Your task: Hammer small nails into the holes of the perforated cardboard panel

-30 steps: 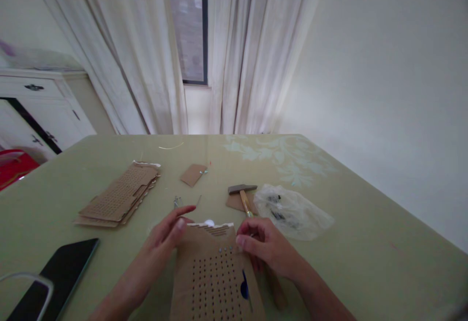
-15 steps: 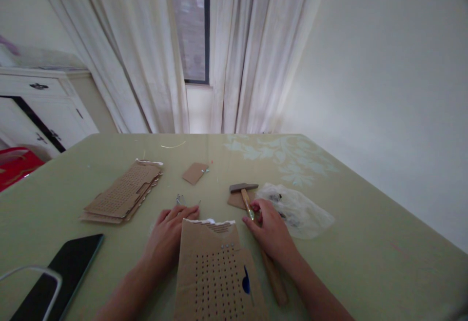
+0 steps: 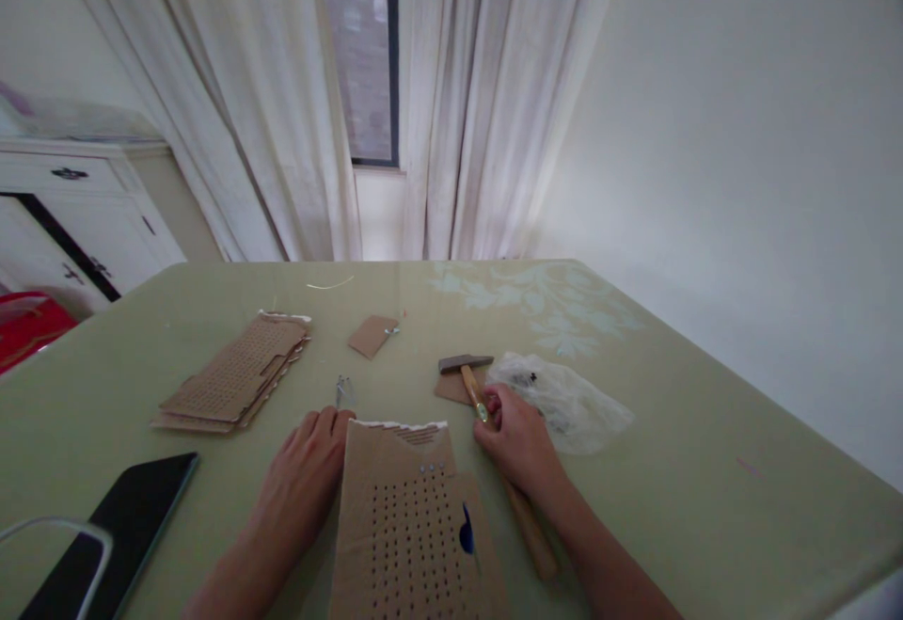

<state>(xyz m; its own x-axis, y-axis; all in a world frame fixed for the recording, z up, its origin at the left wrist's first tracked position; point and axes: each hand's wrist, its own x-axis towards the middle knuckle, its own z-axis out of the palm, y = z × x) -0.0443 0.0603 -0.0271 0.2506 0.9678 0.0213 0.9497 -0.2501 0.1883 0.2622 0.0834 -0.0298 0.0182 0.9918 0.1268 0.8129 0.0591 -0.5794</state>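
Observation:
A brown cardboard piece (image 3: 416,507), punched with rows of small holes, stands out in front of me; several nail heads show near its torn top edge. My left hand (image 3: 307,460) is beside its upper left corner, fingers bent and close together. Its fingertips are hidden, so what they hold does not show. Just beyond are several loose nails (image 3: 343,389). On the right, my right hand (image 3: 520,439) has its fingers curled round the handle of a hammer (image 3: 528,528). The hammer's head rests by a small cardboard square (image 3: 455,387).
A crumpled clear plastic bag (image 3: 582,413) with dark bits lies right of the hammer. Stacked perforated cardboard (image 3: 236,371) is at the left, and another small cardboard square (image 3: 372,336) farther back. A black tablet-like device (image 3: 119,531) and white cable (image 3: 99,537) lie front left.
My left hand has drawn back toward me from near the nails to the cardboard's corner, its fingers more bent. My right hand's fingers have closed in more on the hammer handle.

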